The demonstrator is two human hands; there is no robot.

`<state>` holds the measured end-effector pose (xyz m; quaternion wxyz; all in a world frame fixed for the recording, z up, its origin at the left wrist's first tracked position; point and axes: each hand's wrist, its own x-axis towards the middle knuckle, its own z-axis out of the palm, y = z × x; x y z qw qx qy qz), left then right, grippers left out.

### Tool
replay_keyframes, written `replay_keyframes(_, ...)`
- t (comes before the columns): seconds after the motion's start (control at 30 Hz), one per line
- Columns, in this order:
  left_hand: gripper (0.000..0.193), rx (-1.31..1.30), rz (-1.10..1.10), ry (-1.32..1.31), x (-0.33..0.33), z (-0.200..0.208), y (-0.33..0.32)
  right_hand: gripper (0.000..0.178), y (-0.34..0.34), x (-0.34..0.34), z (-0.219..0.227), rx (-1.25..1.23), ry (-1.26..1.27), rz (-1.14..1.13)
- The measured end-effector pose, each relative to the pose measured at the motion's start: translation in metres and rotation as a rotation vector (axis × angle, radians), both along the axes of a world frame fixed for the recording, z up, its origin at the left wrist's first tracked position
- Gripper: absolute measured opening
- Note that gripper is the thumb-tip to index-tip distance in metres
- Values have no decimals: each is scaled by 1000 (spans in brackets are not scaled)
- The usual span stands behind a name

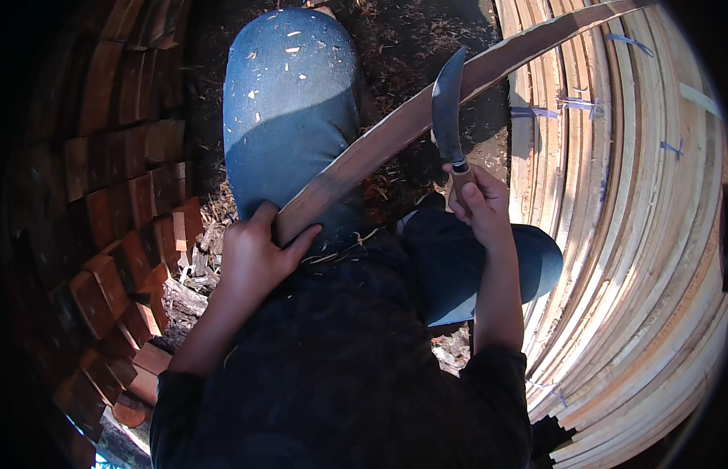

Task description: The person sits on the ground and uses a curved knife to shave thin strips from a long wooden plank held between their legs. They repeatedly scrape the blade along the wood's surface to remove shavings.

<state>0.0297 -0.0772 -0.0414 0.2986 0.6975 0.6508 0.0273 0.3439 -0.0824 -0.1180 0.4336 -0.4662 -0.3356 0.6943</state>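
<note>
A long, narrow wooden board (395,139) with bark-brown face and pale rough edges slants from my lap up to the far right. My left hand (258,248) is closed round its near end, thumb on top, beside my raised knee. In my right hand (484,203) is a curved knife (448,105), gripped by its wooden handle with the blade pointing up and away. The blade overlaps the board in this view; whether it touches the wood I cannot tell. Small pale chips cling to my jeans (294,86).
On the right lies a large stack of long pale boards (591,227), some bundled with purple ties (580,104). Stacked reddish-brown wood blocks (106,289) rise on the left. Shavings and bark scraps (426,23) cover the dark ground.
</note>
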Motion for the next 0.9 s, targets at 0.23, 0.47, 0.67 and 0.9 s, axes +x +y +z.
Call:
replay_keyframes(0.23,46,4,1,0,-1,-1,-1,56,1,0,2,-27,-54,-85)
replay_keyframes(0.47,46,9,13,-8,0,-1,0,54,-6,0,-2,49,-176,-93)
replay_keyframes(0.67,46,22,-1,7,1,-1,0,50,-4,4,22,121,-188,-143)
replay_keyframes(0.9,46,12,5,19,3,0,-1,46,3,14,16,74,9,-416)
